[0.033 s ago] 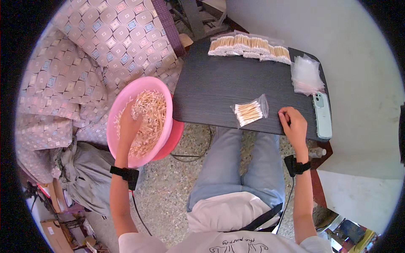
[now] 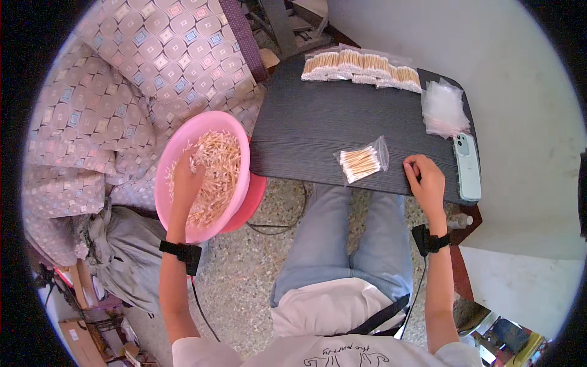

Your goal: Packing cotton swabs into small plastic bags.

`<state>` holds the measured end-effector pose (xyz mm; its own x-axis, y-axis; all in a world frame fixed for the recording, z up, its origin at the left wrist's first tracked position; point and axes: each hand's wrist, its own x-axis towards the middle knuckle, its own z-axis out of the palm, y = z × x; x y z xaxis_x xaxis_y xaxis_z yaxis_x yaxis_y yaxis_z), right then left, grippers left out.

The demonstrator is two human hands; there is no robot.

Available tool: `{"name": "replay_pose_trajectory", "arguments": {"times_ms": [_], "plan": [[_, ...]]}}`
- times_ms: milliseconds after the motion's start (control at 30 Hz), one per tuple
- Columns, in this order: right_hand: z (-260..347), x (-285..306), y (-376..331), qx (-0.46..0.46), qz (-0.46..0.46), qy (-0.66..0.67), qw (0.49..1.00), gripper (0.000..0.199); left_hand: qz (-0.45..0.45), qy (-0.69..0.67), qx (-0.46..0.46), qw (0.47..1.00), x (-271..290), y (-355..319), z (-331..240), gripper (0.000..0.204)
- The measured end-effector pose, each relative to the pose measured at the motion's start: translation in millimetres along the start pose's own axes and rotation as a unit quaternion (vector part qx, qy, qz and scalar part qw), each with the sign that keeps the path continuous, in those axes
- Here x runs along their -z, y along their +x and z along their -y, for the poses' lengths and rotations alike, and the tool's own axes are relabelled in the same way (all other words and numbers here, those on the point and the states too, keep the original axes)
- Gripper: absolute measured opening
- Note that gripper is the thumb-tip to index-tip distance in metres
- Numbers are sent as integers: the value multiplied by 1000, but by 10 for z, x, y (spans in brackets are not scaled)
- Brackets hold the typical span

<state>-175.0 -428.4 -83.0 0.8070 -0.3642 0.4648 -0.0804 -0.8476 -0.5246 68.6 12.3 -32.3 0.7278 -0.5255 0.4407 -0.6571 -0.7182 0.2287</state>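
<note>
**Left hand in the swab basin, right hand waiting at the worktop edge**

I am reaching my left hand down into the pink basin at my left, where the loose cotton swabs are heaped. My fingers are curling into the pile, and I cannot tell how many swabs they are closing on, if any. The swabs are lying every which way right under and just to the right of this hand, so it is clearly the nearer one. The basin is sitting on a red stool beside the patterned sofa.

Further right, a small clear bag of swabs is lying on the dark worktop, its sticks running left to right with a slight tilt. My right hand is resting on the near edge just beside that bag, fingers loosely bent and grasping nothing.

Along the far edge, a row of filled bags is lined up. At the right, a pile of empty clear bags is lying beyond a pale green phone. Below me, speckled floor is showing, with a white wall at the right.
</note>
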Motion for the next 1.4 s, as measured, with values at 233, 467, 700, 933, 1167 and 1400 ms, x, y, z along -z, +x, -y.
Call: {"name": "replay_pose_trajectory", "arguments": {"times_ms": [233,467,700,933,1167,1400], "plan": [[-40,2,-5,-4,-7,-4,1000,4,12,-190,138,972,-103,11,37,21],[-31,-27,-8,3,-8,-8,1000,5,-56,-64,90,992,-11,11,9,17],[-24,-22,-16,2,-14,-12,1000,5,-103,-60,150,981,320,179,-5,21],[-25,-15,-4,7,-7,-28,1000,4,-151,-123,136,971,359,272,-127,23],[-53,-33,-6,-11,-16,-11,1000,3,-146,-115,74,980,139,589,-444,23],[-91,-29,1,8,-11,-32,999,6,-168,-129,-8,977,-165,1188,-1127,20]]}}
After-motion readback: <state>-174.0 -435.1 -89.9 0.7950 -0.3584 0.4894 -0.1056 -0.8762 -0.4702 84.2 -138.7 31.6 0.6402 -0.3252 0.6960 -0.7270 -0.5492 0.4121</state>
